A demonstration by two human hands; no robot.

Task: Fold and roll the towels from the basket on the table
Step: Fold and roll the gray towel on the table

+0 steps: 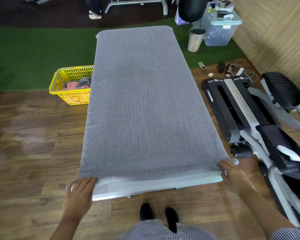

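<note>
A large grey towel (142, 101) lies spread flat over nearly the whole table (154, 185), whose pale near edge shows below the towel's hem. My left hand (80, 191) rests at the towel's near left corner with fingers straight, fingertips touching the cloth. At the near right corner my right hand (232, 172) lies with fingers extended onto the hem. A yellow basket (59, 87) stands on the floor left of the table, holding pink and grey towels (78, 84).
An exercise machine (249, 118) lies on the floor close to the table's right side. A slatted bin (196, 38) and a clear storage box (220, 30) stand at the back right. Cables and small items lie near the wall. A person's feet show far back.
</note>
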